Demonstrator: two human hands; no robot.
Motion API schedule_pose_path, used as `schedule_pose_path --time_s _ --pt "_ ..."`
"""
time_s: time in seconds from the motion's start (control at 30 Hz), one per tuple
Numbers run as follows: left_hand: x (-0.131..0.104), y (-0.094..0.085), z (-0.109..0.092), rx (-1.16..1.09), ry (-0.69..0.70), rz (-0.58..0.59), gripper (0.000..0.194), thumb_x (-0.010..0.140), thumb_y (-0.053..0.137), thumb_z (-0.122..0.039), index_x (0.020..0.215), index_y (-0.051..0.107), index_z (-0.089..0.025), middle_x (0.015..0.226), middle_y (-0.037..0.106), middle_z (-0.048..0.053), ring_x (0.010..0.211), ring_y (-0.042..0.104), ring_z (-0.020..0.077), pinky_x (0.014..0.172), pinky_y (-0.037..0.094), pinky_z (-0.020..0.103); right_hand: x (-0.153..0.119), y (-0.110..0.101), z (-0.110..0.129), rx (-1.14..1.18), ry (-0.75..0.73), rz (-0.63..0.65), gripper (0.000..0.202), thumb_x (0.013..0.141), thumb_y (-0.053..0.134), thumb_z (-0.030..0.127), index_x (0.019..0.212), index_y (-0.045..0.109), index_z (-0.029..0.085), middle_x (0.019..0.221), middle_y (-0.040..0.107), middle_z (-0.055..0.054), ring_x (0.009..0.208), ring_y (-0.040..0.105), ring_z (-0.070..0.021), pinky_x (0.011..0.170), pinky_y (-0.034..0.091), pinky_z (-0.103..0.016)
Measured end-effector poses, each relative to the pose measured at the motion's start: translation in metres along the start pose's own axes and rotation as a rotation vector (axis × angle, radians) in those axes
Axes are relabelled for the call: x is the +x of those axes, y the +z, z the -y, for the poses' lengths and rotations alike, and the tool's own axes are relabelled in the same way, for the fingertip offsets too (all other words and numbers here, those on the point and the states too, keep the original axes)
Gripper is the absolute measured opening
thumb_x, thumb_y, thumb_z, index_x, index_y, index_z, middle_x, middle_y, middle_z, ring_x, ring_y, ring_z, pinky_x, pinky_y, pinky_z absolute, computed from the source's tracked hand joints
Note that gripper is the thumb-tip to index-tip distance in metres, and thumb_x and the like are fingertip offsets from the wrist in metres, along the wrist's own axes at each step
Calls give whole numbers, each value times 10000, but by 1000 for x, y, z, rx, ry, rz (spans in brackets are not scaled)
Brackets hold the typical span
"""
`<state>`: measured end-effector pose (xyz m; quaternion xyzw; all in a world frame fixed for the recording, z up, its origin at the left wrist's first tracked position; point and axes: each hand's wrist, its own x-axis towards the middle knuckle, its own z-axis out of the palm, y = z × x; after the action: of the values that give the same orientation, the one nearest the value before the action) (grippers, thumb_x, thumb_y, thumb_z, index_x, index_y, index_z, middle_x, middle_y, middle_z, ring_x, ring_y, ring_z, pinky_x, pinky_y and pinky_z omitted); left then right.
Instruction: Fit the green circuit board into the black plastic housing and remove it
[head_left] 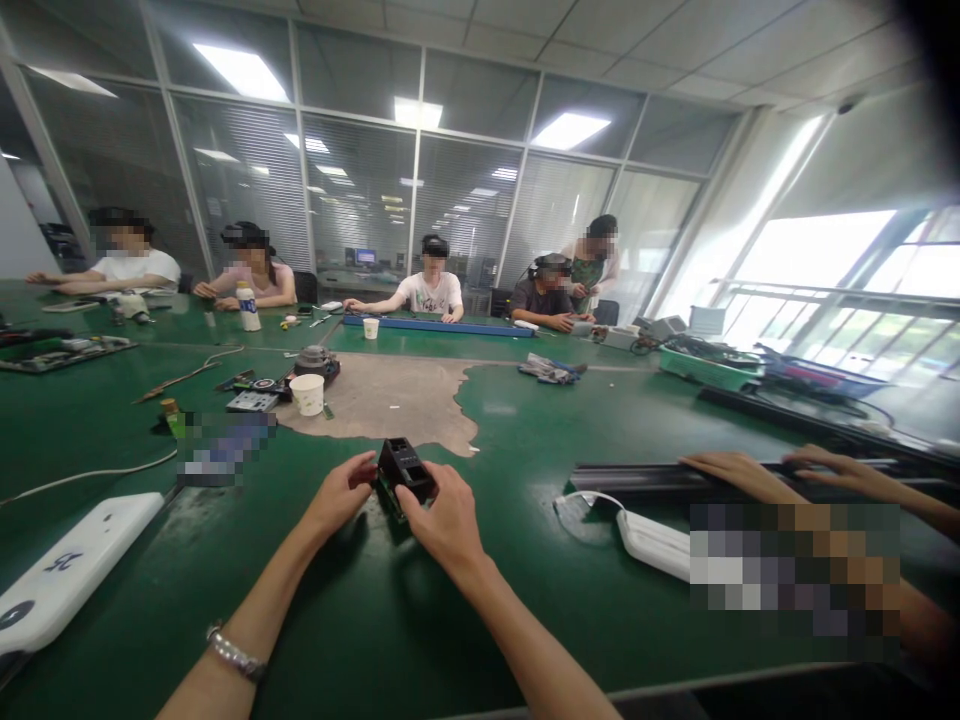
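Note:
A black box-shaped part (pixel 405 464) with openings in its top face and a bit of green along its lower edge stands between my hands, over the green table. My right hand (pixel 444 515) grips its right side, thumb on the near face and fingers behind. On the other side, my left hand (pixel 341 495) is curved with its fingers apart, the fingertips close to the part's left side; whether they touch it I cannot tell. A metal watch band is on my left wrist.
White device (pixel 82 560) at left; paper cup (pixel 307 395) and electronic parts (pixel 255 400) beyond my left hand. Another person's hands (pixel 739 472) rest on black bars (pixel 630 478) at right, near a white device (pixel 654 543). Several people sit across the green table (pixel 525 600).

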<state>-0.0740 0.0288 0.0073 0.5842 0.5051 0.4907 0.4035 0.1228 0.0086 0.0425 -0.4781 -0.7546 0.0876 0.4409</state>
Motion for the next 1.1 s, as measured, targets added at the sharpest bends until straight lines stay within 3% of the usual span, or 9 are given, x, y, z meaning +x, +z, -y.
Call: schedule_pose_path --time_s 0.2,0.43,0.57,0.8,1.1 --pt "1 -1 0 -19 -18 -32 636 648 517 -117 1283 485 -85 1149 652 138 1078 609 237 998 420 414 1 4 2 -70 -22 31 256 772 596 341 975 598 185 856 581 -51 832 531 -204 757 418 -307" --pt "8 -2 18 -28 -31 -127 578 674 605 -187 1238 516 -100 1219 608 156 1022 637 250 930 477 419 -5 7 2 -130 -45 60 337 762 589 343 1059 570 185 920 569 -69 901 518 -222 807 416 -327" --pt "8 -2 18 -17 8 -97 530 680 590 -185 1196 551 -71 1134 654 153 1014 641 241 972 453 409 -13 10 -1 -159 -44 101 351 766 585 334 1084 556 189 938 561 -71 922 513 -229 823 416 -337" --pt "6 -1 19 70 54 -12 528 688 519 -154 1213 561 -127 1200 632 101 1098 601 232 1030 401 403 -20 11 -4 -139 -30 121 440 771 608 381 1166 518 210 997 568 -74 948 513 -237 832 421 -350" --pt "5 -1 17 58 64 -21 529 709 549 -182 1235 532 -121 1206 628 108 1088 607 228 1018 413 397 -14 9 -6 31 -3 17 377 775 611 310 1132 576 193 993 622 -72 952 540 -227 855 431 -356"
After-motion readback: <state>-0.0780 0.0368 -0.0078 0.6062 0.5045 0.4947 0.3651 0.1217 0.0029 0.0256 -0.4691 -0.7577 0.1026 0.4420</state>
